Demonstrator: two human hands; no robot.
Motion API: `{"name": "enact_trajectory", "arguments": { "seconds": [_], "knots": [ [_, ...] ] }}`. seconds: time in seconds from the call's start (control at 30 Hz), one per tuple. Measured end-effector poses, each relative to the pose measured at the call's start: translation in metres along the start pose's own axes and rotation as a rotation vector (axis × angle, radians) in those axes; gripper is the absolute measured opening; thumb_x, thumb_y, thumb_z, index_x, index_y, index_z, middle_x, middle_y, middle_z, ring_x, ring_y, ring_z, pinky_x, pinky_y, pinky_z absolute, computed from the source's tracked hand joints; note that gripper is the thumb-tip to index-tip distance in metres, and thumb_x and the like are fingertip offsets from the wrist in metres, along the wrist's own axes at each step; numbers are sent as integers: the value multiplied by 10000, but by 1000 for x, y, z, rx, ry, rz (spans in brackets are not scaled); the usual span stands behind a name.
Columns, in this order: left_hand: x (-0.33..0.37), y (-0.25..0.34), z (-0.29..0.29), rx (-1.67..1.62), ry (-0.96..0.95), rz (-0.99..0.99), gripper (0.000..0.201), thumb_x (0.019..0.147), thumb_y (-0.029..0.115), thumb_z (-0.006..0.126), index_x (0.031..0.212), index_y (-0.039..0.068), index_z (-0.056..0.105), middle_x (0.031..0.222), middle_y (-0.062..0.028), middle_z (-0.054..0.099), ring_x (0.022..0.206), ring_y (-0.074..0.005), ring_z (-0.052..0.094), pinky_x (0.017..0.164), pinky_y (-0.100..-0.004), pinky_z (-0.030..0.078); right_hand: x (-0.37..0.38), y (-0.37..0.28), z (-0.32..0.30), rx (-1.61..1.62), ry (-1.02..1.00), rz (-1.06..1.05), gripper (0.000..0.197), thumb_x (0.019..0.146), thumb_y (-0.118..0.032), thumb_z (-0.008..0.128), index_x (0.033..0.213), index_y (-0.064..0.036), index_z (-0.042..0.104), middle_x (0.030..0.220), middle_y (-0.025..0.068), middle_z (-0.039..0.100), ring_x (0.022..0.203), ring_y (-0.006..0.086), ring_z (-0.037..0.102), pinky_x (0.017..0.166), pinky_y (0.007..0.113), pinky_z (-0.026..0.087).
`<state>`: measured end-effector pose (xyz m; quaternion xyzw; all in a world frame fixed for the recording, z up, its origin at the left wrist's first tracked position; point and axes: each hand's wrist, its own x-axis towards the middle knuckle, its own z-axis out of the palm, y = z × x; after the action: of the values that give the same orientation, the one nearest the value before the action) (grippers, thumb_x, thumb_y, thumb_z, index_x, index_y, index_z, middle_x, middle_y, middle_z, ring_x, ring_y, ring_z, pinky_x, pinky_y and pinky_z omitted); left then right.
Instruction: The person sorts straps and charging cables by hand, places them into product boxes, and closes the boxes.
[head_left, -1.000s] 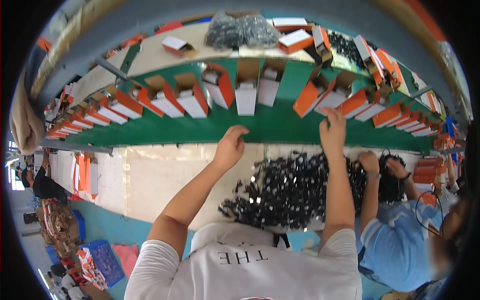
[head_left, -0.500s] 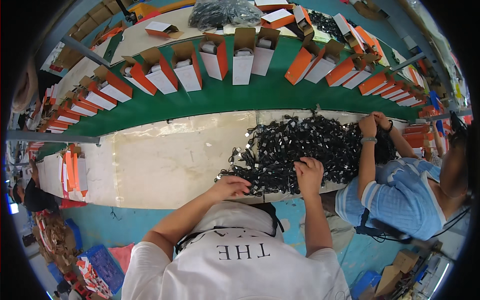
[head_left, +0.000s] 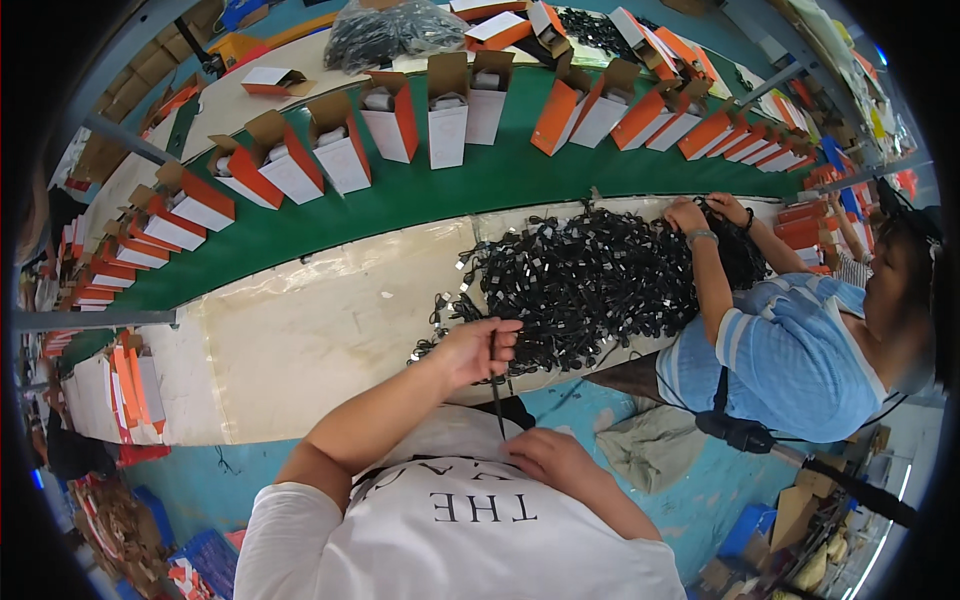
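My left hand (head_left: pixel 472 353) is closed around a black cable (head_left: pixel 498 404) at the near left edge of the pile. The cable hangs down from it toward my body. Lower down, in front of my shirt, my right hand (head_left: pixel 548 456) is closed at the cable's lower end, its fingertips partly hidden. A large heap of black cables (head_left: pixel 590 285) with small pale connectors lies tangled on the cream-topped bench (head_left: pixel 300 335), just beyond my left hand.
To the right a co-worker in a blue top (head_left: pixel 790 360) has both hands in the heap's far end. Open orange-and-white boxes (head_left: pixel 447 130) line the green conveyor belt (head_left: pixel 390 200). More orange-and-white boxes (head_left: pixel 135 385) stand at the bench's left end.
My right hand has left the heap and come down to my waist. My left hand has moved slightly up and right and now grips a cable. The whole view has shifted a little.
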<state>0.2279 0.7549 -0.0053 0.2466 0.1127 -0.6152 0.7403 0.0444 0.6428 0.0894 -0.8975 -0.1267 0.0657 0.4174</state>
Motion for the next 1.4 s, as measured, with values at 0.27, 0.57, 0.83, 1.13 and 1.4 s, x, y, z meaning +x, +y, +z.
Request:
{"name": "enact_trajectory", "arguments": {
  "seconds": [0.27,0.57,0.83,1.13,1.4],
  "knots": [
    [-34,-45,28,1441,50,592,224,844,243,495,900,62,614,883,-50,590,736,-124,545,527,-283,435,30,-42,-48,-556,524,-500,195,615,-129,754,763,-88,634,811,-2,607,720,160,547,590,262,408],
    [-34,0,40,-154,-172,82,311,914,187,399,1130,-21,479,876,-88,606,749,-173,569,685,-257,455,32,-16,-27,-149,56,-280,210,660,-66,643,867,-98,627,856,8,579,753,179,588,606,289,475],
    [-81,27,-1,818,310,356,240,915,168,371,921,33,569,727,3,512,639,-81,465,591,-218,417,52,24,-90,249,278,-162,123,743,-30,616,863,-56,610,864,64,592,780,180,583,688,285,471],
    [-85,7,-1,1042,-16,192,266,951,209,391,922,34,589,766,9,514,776,-89,469,738,-222,392,182,214,-115,-713,596,210,194,712,-54,600,895,-97,649,919,60,572,909,283,501,801,414,412],
    [-66,32,-3,762,349,553,270,945,192,395,987,9,590,790,-10,591,671,-63,511,625,-188,424,181,157,-101,-248,716,-65,50,738,-69,612,788,-70,617,1070,96,528,1072,288,441,894,388,355]
  ]
}}
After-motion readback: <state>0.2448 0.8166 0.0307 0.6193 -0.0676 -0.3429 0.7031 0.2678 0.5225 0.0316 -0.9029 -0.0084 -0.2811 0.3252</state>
